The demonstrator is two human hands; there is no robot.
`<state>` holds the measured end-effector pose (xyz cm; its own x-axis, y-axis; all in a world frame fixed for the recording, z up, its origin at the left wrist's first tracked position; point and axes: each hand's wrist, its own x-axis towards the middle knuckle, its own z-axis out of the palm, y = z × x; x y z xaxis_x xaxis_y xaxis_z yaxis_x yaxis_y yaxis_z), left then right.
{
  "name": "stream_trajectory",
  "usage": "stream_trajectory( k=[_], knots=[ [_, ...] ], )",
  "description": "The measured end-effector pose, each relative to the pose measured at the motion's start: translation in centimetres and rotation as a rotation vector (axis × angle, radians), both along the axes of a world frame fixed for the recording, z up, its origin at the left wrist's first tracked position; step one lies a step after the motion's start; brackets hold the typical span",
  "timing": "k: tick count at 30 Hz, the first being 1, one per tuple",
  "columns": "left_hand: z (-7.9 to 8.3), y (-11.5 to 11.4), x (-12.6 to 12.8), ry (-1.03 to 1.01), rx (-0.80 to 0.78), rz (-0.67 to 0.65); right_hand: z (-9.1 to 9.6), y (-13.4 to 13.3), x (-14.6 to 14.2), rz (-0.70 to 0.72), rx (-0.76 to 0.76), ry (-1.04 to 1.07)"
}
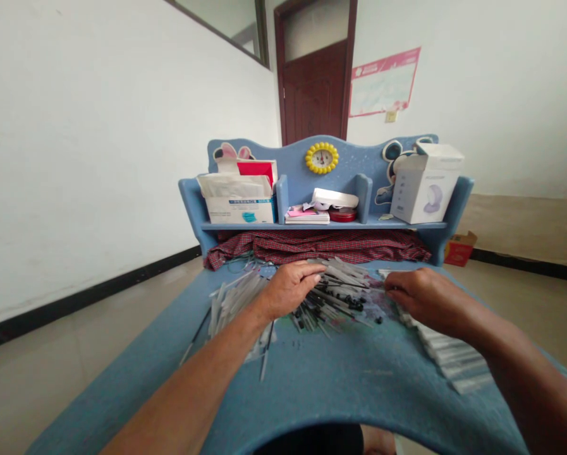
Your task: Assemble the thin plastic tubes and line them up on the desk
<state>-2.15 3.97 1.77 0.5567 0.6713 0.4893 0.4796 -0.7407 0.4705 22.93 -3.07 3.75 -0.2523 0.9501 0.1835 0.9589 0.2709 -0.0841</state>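
A heap of thin grey and black pen-like sticks (pixel 333 294) lies in the middle of the blue desk (pixel 340 385). My left hand (pixel 290 287) rests on the heap, fingers curled down over the sticks. My right hand (pixel 423 297) sits at the heap's right edge, fingers bent inward and pinched together on something I cannot make out. Small black caps (pixel 354 303) are scattered between the two hands. A row of clear packets (pixel 454 357) runs under my right wrist and forearm.
A red checked cloth (pixel 316 245) lies under the desk's blue shelf (pixel 321 224). The shelf holds a mask box (pixel 238 205), a white carton (pixel 425 189), books and a yellow clock (pixel 322 158). A brown door (pixel 314 95) stands behind; a cardboard box (pixel 459 248) sits on the floor.
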Motion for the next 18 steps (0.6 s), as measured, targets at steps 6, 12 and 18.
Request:
stream_trajectory(
  k=[6,12,18],
  knots=[
    [-0.3,-0.1,0.1,0.067,0.014,0.028,-0.4,-0.3,1.0,-0.020,0.040,0.001],
    [-0.3,-0.1,0.2,0.165,0.049,0.080,-0.4,-0.4,1.2,-0.035,0.026,-0.011],
    [-0.1,-0.4,0.3,0.228,0.008,-0.014,-0.3,-0.3,0.9,-0.015,0.014,-0.037]
  ],
)
